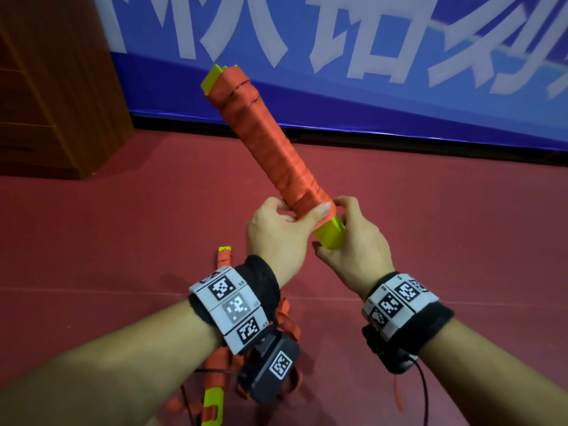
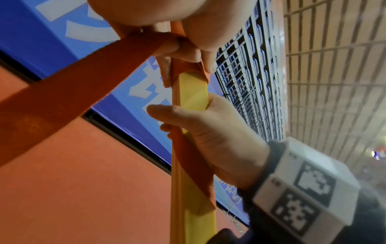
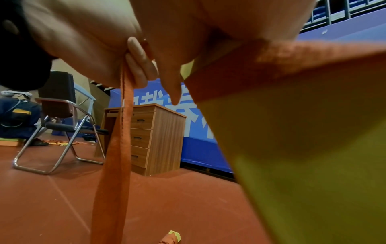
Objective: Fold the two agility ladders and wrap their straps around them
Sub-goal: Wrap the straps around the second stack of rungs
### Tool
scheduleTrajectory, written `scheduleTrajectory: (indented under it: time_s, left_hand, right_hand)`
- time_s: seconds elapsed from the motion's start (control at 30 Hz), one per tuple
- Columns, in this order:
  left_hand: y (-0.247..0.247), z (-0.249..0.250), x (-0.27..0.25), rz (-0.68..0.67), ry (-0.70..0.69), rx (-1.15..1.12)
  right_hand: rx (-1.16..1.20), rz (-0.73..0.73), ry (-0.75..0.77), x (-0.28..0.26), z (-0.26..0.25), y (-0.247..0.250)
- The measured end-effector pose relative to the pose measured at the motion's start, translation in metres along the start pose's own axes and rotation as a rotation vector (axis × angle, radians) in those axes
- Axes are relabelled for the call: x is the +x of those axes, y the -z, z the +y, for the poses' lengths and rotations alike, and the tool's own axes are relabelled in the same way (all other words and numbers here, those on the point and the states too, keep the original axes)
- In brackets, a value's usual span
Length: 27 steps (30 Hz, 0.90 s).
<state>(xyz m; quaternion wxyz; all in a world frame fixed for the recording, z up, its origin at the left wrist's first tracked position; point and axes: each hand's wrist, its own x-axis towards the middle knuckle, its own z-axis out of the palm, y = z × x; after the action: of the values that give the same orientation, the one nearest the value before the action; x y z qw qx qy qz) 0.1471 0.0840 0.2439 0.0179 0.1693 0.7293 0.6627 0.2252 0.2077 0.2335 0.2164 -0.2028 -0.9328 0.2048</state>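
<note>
1. The folded bundle of yellow-green plastic agility-ladder rungs, wound in orange woven strap (image 1: 270, 139), is up in the air in front of me, slanting away toward the blue banner with white lettering (image 1: 368, 56), well above the red sports floor (image 1: 461, 241). Only its two yellow ends show bare.
2. I judge the wrap is nearly done: the last turns sit at the near end, so the job now is to keep the strap taut and flat, lay the final turn snug beside the one before, and tuck the tail under so it cannot spring loose.
3. My left hand (image 1: 276, 235) is curled round the bundle's near end, thumb pressed across the orange turns.
4. My right hand (image 1: 353, 241) cups the bare yellow tip, fingertips pinching the strap at the last turn; a loose length of strap (image 3: 119, 132) hangs from the hands.
5. The second orange-strapped yellow ladder (image 1: 215, 388) lies on the floor below my left wrist, its straps loose, so it seems yet to be wrapped.
</note>
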Motion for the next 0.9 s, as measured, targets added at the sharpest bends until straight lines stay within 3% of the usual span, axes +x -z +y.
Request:
scheduleTrajectory:
  time_s: [0.23,0.57,0.9]
  left_hand:
    - [0.002,0.003,0.000,-0.015,0.029,-0.035]
    - [0.010,0.009,0.001,-0.075,-0.079,-0.034]
    - [0.008,0.000,0.009,-0.095,-0.037,0.005]
  right_hand:
    - [-0.046,0.133,0.053,-0.002,-0.002,0.003]
    - [0.062,0.231,0.053,0.000,0.003,0.007]
    - [0.165,0.161,-0.009,0.000,0.005,0.006]
